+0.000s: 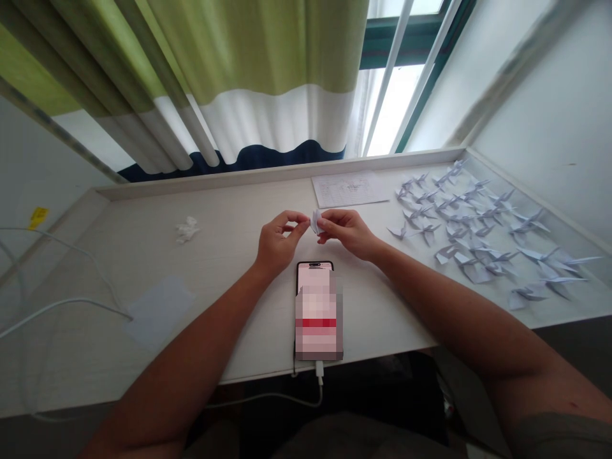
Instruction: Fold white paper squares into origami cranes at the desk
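A small folded piece of white paper (315,221) is held up between my two hands, above the middle of the desk. My right hand (348,231) pinches it from the right side with thumb and fingers. From the left, my left hand (282,241) closes thumb and forefinger on its edge. The finer folds are too small to make out. Just below the hands lies a phone (315,312), its screen lit and partly blurred, with a white cable (319,371) plugged into its lower end.
Several folded paper cranes (459,217) spread over the right side of the desk (239,229). Printed sheets (349,189) lie near the back edge. To the left are a crumpled tissue (187,229), a flat paper square (160,312) and a looping white cable (71,302). Curtains (268,57) hang behind.
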`<act>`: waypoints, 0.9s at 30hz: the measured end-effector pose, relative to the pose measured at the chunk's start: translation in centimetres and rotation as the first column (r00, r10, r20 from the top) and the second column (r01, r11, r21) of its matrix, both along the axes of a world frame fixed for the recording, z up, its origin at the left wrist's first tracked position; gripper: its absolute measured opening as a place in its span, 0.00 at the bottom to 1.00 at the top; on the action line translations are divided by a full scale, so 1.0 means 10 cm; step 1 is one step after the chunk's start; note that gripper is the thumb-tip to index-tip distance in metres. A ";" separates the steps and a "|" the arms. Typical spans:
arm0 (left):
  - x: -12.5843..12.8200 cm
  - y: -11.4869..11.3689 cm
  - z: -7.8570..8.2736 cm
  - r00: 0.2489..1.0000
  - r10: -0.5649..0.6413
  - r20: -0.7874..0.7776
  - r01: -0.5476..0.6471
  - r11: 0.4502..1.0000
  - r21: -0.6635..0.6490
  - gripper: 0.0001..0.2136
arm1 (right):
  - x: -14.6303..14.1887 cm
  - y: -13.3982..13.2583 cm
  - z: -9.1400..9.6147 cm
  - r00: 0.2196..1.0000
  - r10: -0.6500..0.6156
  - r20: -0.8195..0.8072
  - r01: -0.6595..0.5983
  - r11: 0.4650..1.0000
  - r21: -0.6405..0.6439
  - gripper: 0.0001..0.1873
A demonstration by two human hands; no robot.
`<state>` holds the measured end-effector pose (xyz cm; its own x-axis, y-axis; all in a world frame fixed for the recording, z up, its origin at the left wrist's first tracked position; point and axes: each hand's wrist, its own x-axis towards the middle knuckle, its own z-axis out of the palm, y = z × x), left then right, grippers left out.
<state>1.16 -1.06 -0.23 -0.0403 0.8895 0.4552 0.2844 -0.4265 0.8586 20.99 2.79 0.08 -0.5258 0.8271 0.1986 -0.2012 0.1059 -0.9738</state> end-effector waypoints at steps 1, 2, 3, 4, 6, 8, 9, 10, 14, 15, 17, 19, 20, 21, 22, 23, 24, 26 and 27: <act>-0.01 0.00 0.00 1.000 -0.009 0.013 0.009 1.000 -0.003 0.06 | 0.00 0.00 0.00 1.000 0.003 0.000 -0.003 1.000 0.003 0.24; -0.01 0.00 0.00 0.999 -0.019 0.030 0.019 1.000 -0.006 0.06 | 0.00 0.00 0.00 1.000 0.005 0.002 -0.005 1.000 0.008 0.23; -0.02 0.00 0.00 0.998 -0.028 0.052 0.028 1.000 -0.006 0.06 | 0.01 0.00 0.00 1.000 0.005 0.006 -0.005 1.000 0.014 0.23; -0.03 0.00 0.00 0.996 -0.036 0.079 0.037 0.999 -0.006 0.06 | 0.01 0.01 -0.01 1.000 0.004 0.012 -0.004 1.000 0.023 0.23; -0.04 0.00 0.01 0.991 -0.050 0.125 0.051 0.999 -0.009 0.07 | 0.01 0.01 -0.01 1.000 -0.001 0.026 0.000 0.999 0.043 0.23; -0.04 0.00 0.02 0.987 -0.052 0.150 0.056 0.998 -0.021 0.09 | 0.01 0.02 -0.03 0.999 -0.006 0.041 0.003 0.998 0.066 0.24; -0.04 0.00 0.02 0.987 -0.049 0.153 0.055 0.998 -0.030 0.10 | 0.01 0.02 -0.03 0.999 -0.009 0.048 0.005 0.997 0.078 0.24; -0.03 0.00 0.03 0.987 -0.043 0.152 0.050 0.998 -0.038 0.11 | 0.01 0.02 -0.04 0.998 -0.013 0.055 0.008 0.996 0.091 0.24; -0.01 0.02 0.03 0.990 -0.029 0.138 0.041 0.996 -0.085 0.13 | 0.00 0.01 -0.05 0.996 -0.024 0.082 0.014 0.991 0.131 0.24; -0.01 0.02 0.03 0.990 -0.033 0.139 0.047 0.994 -0.099 0.13 | 0.00 0.01 -0.04 0.996 -0.025 0.087 0.013 0.990 0.138 0.24; -0.01 0.03 0.02 0.987 -0.046 0.154 0.065 0.991 -0.119 0.13 | 0.00 0.01 -0.04 0.996 -0.025 0.091 0.012 0.989 0.148 0.24; -0.01 0.03 0.02 0.982 -0.061 0.178 0.084 0.989 -0.122 0.13 | 0.00 0.01 -0.03 0.996 -0.028 0.086 0.014 0.988 0.156 0.24; -0.01 0.03 0.02 0.980 -0.069 0.189 0.092 0.988 -0.121 0.13 | 0.00 0.01 -0.03 0.996 -0.030 0.084 0.016 0.987 0.159 0.24; 0.00 0.02 0.02 0.977 -0.075 0.202 0.100 0.988 -0.117 0.13 | 0.00 0.01 -0.03 0.996 -0.032 0.081 0.019 0.987 0.162 0.23; 0.00 0.02 0.03 0.973 -0.081 0.217 0.107 0.988 -0.110 0.13 | 0.00 0.01 -0.03 0.996 -0.034 0.079 0.020 0.986 0.164 0.23; 0.01 0.02 0.03 0.968 -0.087 0.234 0.114 0.988 -0.102 0.13 | 0.00 0.01 -0.02 0.996 -0.034 0.077 0.021 0.986 0.166 0.23; 0.01 0.02 0.04 0.964 -0.093 0.251 0.120 0.988 -0.094 0.13 | 0.00 0.01 -0.02 0.997 -0.033 0.076 0.020 0.986 0.168 0.23; 0.03 0.01 0.05 0.954 -0.101 0.281 0.128 0.988 -0.082 0.13 | 0.01 0.01 -0.02 0.997 -0.032 0.076 0.018 0.985 0.170 0.23; 0.03 0.01 0.05 0.952 -0.101 0.289 0.129 0.988 -0.080 0.13 | 0.01 0.01 -0.02 0.997 -0.031 0.076 0.017 0.985 0.172 0.23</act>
<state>1.47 -0.94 0.25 -0.0496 0.9349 0.3514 -0.0229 -0.3528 0.9354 21.08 2.92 -0.15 -0.5258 0.7971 0.2969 -0.1206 0.2757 -0.9537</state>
